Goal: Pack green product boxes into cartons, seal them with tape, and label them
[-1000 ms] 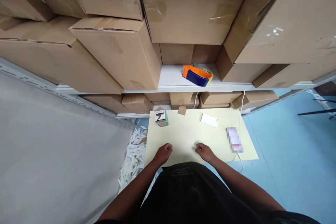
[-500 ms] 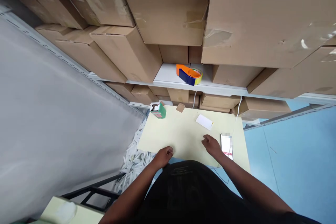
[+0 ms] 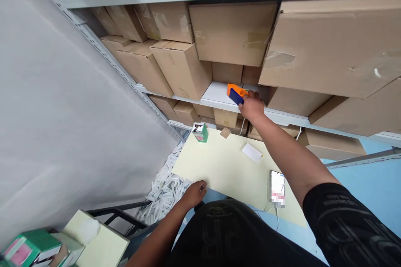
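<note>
No legible words, faint unreadable lettering on the black shirt and its sleeve, pixelated phone screen

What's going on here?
A person's right hand grasps one end of an orange and dark-blue plastic tape dispenser at the white shelf board, among brown cardboard boxes. The left hand is loosely curled by the near edge of a pale yellow rectangular table, nothing visible in it. On the table are a green cardboard box, a flat white rectangular item and a lit phone.
</note>
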A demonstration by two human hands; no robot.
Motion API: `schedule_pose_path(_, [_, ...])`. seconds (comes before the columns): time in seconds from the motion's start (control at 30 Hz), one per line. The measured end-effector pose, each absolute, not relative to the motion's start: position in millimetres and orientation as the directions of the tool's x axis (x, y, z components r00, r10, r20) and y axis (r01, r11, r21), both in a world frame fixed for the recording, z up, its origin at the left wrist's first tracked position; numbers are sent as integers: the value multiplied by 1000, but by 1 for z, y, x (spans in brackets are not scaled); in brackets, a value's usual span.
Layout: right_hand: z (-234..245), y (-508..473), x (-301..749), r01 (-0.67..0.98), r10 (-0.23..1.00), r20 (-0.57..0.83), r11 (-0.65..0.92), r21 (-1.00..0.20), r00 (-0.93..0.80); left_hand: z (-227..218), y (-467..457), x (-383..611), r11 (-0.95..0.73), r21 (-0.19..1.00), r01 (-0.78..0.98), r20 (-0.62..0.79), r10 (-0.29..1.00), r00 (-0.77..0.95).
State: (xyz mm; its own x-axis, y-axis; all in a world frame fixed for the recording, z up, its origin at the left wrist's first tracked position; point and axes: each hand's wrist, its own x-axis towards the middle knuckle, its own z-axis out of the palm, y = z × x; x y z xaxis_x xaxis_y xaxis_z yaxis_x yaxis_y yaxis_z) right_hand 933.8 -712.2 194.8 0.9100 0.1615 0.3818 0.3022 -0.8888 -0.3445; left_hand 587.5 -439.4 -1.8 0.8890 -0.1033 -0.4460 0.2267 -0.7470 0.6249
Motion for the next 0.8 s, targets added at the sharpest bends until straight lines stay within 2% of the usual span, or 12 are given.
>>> schedule_pose_path(0.07, [189,-713,936,308,172,375,-889,-339,911,0,-436,585,-740,642,201,-419,-119,900])
schedule_pose_path(0.13, [185,-721,914,344,183,434,-880,-328,882,-1,-428,583,-728,661,181,-394,-132,910])
schedule_pose_path(0.2, [173,-733,871,387,191,499,-863,-325,845,-4,-416,579,-718,672,181,-389,-135,911])
schedule_pose_path(0.27, [148,-743,813,396,196,496,-854,-338,846,-9,-403,576,-721,667,186,-402,-138,905])
schedule_pose_path(0.33, [107,-749,753,355,184,419,-854,-379,889,-15,-389,575,-733,655,184,-416,-147,897])
schedule_pose_path(0.43, [32,-755,679,190,104,214,-881,-432,971,-20,-372,576,-750,643,157,-420,-174,891])
schedule_pose_path(0.57, [-43,-766,631,4,12,-20,-938,-346,1000,-13,-366,582,-776,619,119,-422,-201,884])
schedule_pose_path(0.7, [-69,-776,620,-15,3,-78,-972,-233,997,3,-377,583,-798,596,90,-418,-212,884])
schedule_pose_path(0.8, [-69,-782,618,23,38,-66,-977,-214,997,10,-388,576,-801,590,104,-419,-194,887])
